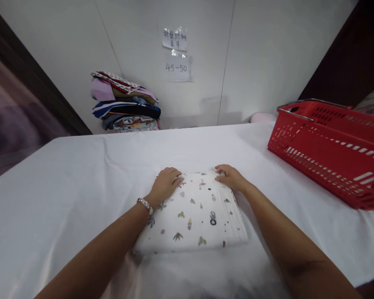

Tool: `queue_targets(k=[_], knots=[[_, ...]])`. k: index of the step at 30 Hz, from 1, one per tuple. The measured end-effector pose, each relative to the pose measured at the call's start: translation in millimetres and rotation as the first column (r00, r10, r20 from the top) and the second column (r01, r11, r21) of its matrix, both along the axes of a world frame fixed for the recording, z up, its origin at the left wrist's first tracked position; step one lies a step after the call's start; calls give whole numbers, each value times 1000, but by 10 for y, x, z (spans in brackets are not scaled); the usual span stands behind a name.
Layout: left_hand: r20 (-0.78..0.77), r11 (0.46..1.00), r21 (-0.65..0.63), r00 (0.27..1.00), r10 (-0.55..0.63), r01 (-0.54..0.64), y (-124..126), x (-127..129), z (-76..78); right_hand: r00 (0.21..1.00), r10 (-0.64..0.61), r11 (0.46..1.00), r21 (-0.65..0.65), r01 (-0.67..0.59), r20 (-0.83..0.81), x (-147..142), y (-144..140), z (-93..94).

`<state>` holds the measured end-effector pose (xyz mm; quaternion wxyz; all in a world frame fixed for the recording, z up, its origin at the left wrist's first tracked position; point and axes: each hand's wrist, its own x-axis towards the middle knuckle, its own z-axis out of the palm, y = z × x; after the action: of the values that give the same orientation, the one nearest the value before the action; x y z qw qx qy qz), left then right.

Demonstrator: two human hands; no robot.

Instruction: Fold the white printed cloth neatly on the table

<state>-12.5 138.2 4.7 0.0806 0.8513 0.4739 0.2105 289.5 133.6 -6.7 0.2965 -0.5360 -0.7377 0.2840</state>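
Left hand and right hand are touching a folded cloth.
The cloth is lying flat on the table, left of the red basket; each grip is curling, slightly parted, at a far corner, though whether either is pinching fabric I cannot tell.

This looks like a work room, but I can't tell if it is in a shop or a home. A big cloth-covered counter stands near a plain, pale wall. Two paper notes with handwriting stick to the wall. I see a pile of folded cloths and a red shopping basket.
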Motion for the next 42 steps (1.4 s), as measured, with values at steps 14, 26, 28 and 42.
queue_targets(k=[14, 26, 28, 42], knots=[[28, 1000, 11, 999, 22, -22, -40, 9, 16, 989, 40, 972, 226, -72, 140, -71, -4, 41], [34, 998, 64, 999, 18, -20, -48, 11, 19, 933, 44, 973, 198, -122, 357, -44, -34, 127], [38, 998, 66, 999, 15, -17, -48, 12, 18, 932, 40, 975, 189, -115, 361, -34, -26, 119], [38, 999, -1, 998, 50, -50, -23, -5, -16, 987, -73, 991, 118, 55, 147, 17, 17, 51]])
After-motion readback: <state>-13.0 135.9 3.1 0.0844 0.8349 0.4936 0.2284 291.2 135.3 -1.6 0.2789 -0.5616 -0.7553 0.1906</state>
